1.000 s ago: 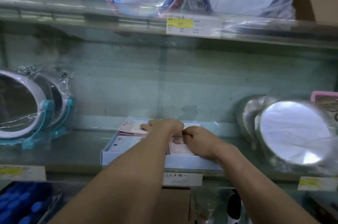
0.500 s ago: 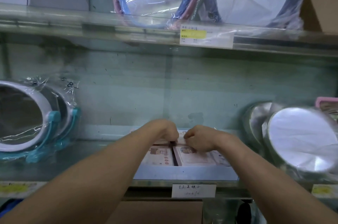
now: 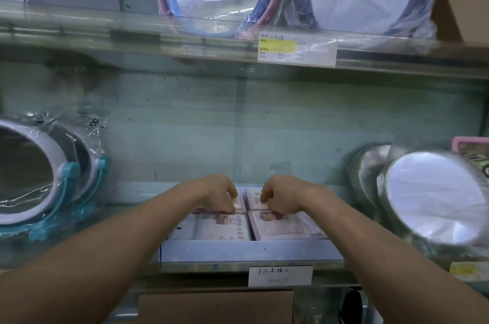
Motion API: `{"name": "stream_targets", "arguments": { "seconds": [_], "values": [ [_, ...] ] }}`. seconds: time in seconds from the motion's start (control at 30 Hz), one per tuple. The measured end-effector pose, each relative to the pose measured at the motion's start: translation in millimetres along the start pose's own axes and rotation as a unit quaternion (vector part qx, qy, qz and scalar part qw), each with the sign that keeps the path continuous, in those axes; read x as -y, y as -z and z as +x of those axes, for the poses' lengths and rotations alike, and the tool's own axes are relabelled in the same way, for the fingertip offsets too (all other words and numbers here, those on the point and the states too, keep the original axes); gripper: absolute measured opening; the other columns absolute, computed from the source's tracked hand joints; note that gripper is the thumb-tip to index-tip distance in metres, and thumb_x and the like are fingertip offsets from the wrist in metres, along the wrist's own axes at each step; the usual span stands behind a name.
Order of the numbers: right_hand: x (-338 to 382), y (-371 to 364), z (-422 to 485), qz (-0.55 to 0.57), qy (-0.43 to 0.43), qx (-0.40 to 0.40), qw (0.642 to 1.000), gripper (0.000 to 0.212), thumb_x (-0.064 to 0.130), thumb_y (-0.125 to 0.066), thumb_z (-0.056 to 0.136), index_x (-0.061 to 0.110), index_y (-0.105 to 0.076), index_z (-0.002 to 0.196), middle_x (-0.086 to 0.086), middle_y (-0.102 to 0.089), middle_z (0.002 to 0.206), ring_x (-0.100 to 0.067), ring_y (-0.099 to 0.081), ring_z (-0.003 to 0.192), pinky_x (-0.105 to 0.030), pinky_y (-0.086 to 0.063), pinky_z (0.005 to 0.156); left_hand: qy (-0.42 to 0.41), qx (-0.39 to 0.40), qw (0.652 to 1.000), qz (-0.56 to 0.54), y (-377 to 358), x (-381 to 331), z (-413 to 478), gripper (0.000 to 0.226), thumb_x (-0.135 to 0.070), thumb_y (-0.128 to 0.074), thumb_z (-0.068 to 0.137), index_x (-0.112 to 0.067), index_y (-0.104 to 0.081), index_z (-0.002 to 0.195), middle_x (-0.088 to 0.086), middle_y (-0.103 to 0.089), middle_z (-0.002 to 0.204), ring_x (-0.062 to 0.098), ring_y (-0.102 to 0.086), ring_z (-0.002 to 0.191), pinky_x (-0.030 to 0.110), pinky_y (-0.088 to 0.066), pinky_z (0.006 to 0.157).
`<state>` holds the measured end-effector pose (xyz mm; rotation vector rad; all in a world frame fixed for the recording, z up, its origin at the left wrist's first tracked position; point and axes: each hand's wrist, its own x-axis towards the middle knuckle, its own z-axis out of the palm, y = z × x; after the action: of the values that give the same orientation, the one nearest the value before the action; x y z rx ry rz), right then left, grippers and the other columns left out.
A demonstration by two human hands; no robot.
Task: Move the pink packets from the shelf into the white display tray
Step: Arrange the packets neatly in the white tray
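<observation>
1. A person is reaching both bare arms into a white display tray [image 3: 251,251], which is sitting on a glass shelf [image 3: 127,220].
2. The pink packets [image 3: 223,227] are lying flat inside the tray in four stacks. Two stacks are directly under the grips and two are just in front of them, toward the person.
3. The left hand [image 3: 219,196] is curling its fingers over the back-left stack, with the thumb pinching at the stack's near edge, so this grip is closed on packets.
4. The right hand [image 3: 283,198], just beside it, is gripping the back-right stack the same way. The fingertips are hidden, so I cannot tell how many packets each grip is holding.
5. The packets are looking thin, light and glossy. They are likely slippery and bendy, so pinching a whole stack by its long edges should be steadier than lifting from one corner.
6. Plastic-wrapped mirrors [image 3: 434,196] are standing well apart on the outer side of each grip, and a handwritten label [image 3: 280,276] is hanging below the tray.
</observation>
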<state>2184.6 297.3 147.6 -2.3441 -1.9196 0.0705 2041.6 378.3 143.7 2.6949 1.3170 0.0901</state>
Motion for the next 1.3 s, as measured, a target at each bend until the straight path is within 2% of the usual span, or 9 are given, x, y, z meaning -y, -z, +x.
{"name": "stream_targets", "arguments": {
  "seconds": [0.07,0.23,0.33,0.47,0.57,0.7,0.87,1.03,1.3],
  "values": [
    [4.8,2.1,6.4,0.006,0.009,-0.017,1.000,0.046,0.005,-0.045,0.088,0.023,-0.060,0.127,0.000,-0.055,0.136,-0.022,-0.052,0.123,-0.034,-0.041,0.105,0.006,0.000,1.000,-0.003,8.8,2.6,0.4,0.053,-0.029,-0.061,0.086,-0.016,-0.051,0.137,0.002,-0.053,0.138,0.020,-0.052,0.122,0.027,-0.040,0.103],
    [28.0,-5.2,18.6,0.040,0.025,-0.017,0.999,0.045,0.005,-0.046,0.088,0.015,-0.055,0.131,-0.006,-0.052,0.137,-0.026,-0.050,0.124,-0.037,-0.042,0.104,0.025,0.008,0.999,0.027,4.6,24.6,3.9,0.019,-0.030,-0.059,0.080,-0.022,-0.045,0.090,-0.001,-0.046,0.092,0.018,-0.044,0.082,0.027,-0.038,0.077],
    [40.2,-11.6,29.5,0.075,0.010,-0.003,0.997,0.040,0.002,-0.043,0.086,0.008,-0.057,0.124,-0.010,-0.058,0.127,-0.029,-0.057,0.113,-0.039,-0.048,0.097,0.011,-0.004,0.999,0.033,2.1,27.5,3.4,0.019,-0.029,-0.059,0.081,-0.021,-0.044,0.089,0.000,-0.046,0.091,0.019,-0.044,0.082,0.028,-0.040,0.079],
    [37.9,-6.9,31.6,0.162,-0.001,-0.018,0.987,0.014,-0.001,-0.044,0.086,0.005,-0.057,0.084,-0.010,-0.055,0.086,-0.025,-0.052,0.084,-0.025,-0.045,0.068,-0.001,-0.001,1.000,0.016,4.0,25.9,0.0,0.013,-0.027,-0.058,0.083,-0.021,-0.055,0.094,0.002,-0.053,0.096,0.018,-0.052,0.089,0.028,-0.044,0.085],
    [36.8,-5.2,26.2,0.110,-0.014,-0.041,0.993,0.020,0.003,-0.046,0.088,0.005,-0.060,0.102,-0.011,-0.062,0.105,-0.028,-0.059,0.099,-0.028,-0.045,0.076,-0.001,-0.011,1.000,-0.007,2.8,24.1,1.3,0.011,-0.027,-0.058,0.080,-0.023,-0.052,0.087,-0.003,-0.053,0.090,0.016,-0.051,0.083,0.030,-0.048,0.084],
    [45.4,-11.6,31.2,0.094,-0.021,-0.002,0.995,0.016,0.002,-0.043,0.087,0.006,-0.053,0.076,-0.010,-0.059,0.085,-0.030,-0.058,0.088,-0.033,-0.048,0.072,-0.001,-0.018,1.000,0.011,0.0,20.7,2.3,0.010,-0.027,-0.057,0.081,-0.023,-0.050,0.088,-0.001,-0.052,0.090,0.018,-0.050,0.083,0.033,-0.049,0.088],
    [30.6,5.8,15.9,0.079,0.017,-0.030,0.996,0.045,0.004,-0.046,0.091,0.010,-0.051,0.135,-0.007,-0.052,0.138,-0.022,-0.049,0.127,-0.029,-0.039,0.106,0.000,-0.008,1.000,0.030,1.6,16.2,-2.7,0.011,-0.028,-0.056,0.085,-0.022,-0.050,0.093,0.002,-0.055,0.099,0.021,-0.054,0.092,0.032,-0.047,0.089],
    [-0.2,8.5,-22.0,0.035,0.067,0.051,0.996,0.042,0.033,-0.055,0.091,0.026,-0.056,0.132,0.007,-0.054,0.136,-0.013,-0.052,0.121,-0.029,-0.039,0.106,-0.028,-0.010,1.000,0.007,6.6,17.8,-18.7,0.042,-0.028,-0.057,0.090,-0.023,-0.056,0.131,-0.001,-0.049,0.139,0.019,-0.048,0.124,0.027,-0.036,0.101],
    [4.6,12.5,-43.7,0.008,0.090,0.007,0.996,0.038,0.033,-0.050,0.095,0.031,-0.054,0.132,0.009,-0.044,0.144,-0.014,-0.043,0.130,-0.030,-0.034,0.109,-0.058,-0.006,0.998,0.014,18.6,12.8,-47.4,0.044,-0.034,-0.056,0.093,-0.024,-0.052,0.135,-0.002,-0.049,0.138,0.015,-0.049,0.122,0.023,-0.036,0.095]
  ]
}}
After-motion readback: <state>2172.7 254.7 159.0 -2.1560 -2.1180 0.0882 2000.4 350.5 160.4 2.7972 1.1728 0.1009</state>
